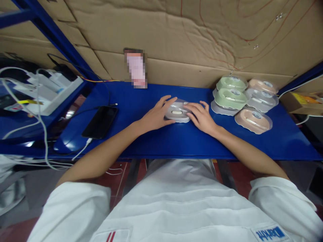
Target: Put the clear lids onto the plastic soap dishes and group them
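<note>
In the middle of the blue table sits a small grey oval dish with a clear plastic lid, a pale elongated piece showing at its centre. Around its left side curves my left hand, fingers at the far edge and thumb at the near edge. On the opposite side, my right hand grips the lid's right edge, with fingertips on top and the thumb near the front corner. Both hands touch the dish, which rests on the table. Its outer ends are partly hidden by my fingers.
To the right stand stacked lidded dishes in green, grey and peach. A black phone and white cable lie left. Behind is a cardboard wall; a white tray holds chargers. An open carton stands far right.
</note>
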Demonstrator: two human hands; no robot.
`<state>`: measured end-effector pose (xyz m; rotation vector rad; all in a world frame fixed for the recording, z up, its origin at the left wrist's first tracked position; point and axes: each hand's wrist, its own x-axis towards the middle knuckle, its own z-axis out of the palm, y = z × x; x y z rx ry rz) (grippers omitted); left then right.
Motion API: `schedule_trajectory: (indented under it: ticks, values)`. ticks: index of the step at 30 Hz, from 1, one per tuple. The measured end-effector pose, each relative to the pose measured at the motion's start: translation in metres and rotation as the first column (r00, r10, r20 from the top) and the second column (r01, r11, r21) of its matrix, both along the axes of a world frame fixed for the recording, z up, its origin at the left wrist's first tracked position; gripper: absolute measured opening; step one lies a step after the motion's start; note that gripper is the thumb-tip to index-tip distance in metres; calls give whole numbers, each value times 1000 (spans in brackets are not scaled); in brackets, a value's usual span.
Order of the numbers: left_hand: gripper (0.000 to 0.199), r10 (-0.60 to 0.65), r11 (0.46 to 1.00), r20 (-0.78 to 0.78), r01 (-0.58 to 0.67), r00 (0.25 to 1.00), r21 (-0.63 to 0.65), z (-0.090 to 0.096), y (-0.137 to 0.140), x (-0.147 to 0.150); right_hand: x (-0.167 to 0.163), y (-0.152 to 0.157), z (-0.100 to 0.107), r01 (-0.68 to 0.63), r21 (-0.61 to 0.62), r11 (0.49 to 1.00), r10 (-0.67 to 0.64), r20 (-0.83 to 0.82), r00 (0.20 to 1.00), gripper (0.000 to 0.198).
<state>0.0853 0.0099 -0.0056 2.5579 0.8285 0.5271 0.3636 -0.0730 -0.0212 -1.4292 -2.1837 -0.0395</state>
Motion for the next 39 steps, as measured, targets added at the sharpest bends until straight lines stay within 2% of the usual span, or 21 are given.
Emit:
schedule_trajectory:
  ticks: [4, 8, 13, 18, 25, 31, 39]
  values:
    - [101, -26, 999, 65, 23, 998, 49, -12, 3, 1, -13, -7, 1, -88, -13, 996, 89, 77, 993, 45]
    - [98, -35, 998, 47, 33, 998, 53, -18, 8, 1, -21, -10, 3, -203, -17, 979, 203, 191, 960, 51]
    - [94, -39, 998, 20, 38, 999, 52, -20, 9, 1, -26, -12, 7, -153, 23, 988, 139, 301, 943, 52]
    - [95, -47, 997, 30, 45, 998, 56, -19, 10, 0, -20, -12, 7, -81, 13, 997, 73, 298, 952, 52]
    - [92, -77, 996, 27, 76, 997, 55, -19, 13, 0, -17, -10, 2, -134, -51, 990, 143, 277, 950, 56]
    - [90, -50, 998, 56, 47, 997, 48, -18, 14, -2, -13, -10, 2, -223, -72, 972, 235, 287, 929, 64]
    - [85, -101, 994, 78, 98, 992, 36, -16, 16, -2, -12, -6, 3, -200, -75, 977, 213, 250, 945, 56]
